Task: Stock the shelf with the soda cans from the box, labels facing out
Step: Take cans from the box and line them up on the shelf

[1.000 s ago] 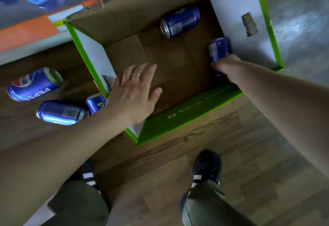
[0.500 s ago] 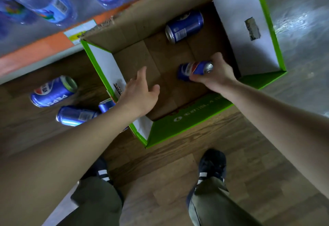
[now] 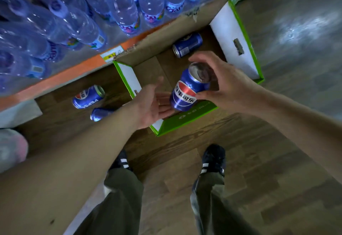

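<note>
Left grip (image 3: 151, 103) is spread open at centre frame, palm just beside the can (image 3: 188, 90); the right grip (image 3: 224, 86) is clamped on that can above the box (image 3: 187, 118). Two cans (image 3: 87, 96) lie on the floor at left, another (image 3: 187, 45) inside the box.

Right hand (image 3: 224, 84) fingers curled in grip; left hand (image 3: 152, 105) open, palm up

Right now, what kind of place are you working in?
Probably a shop aisle. A shelf packed with bottled water has an orange edge strip carrying a price tag, and an open carton with soda cans sits on the wood floor.
</note>
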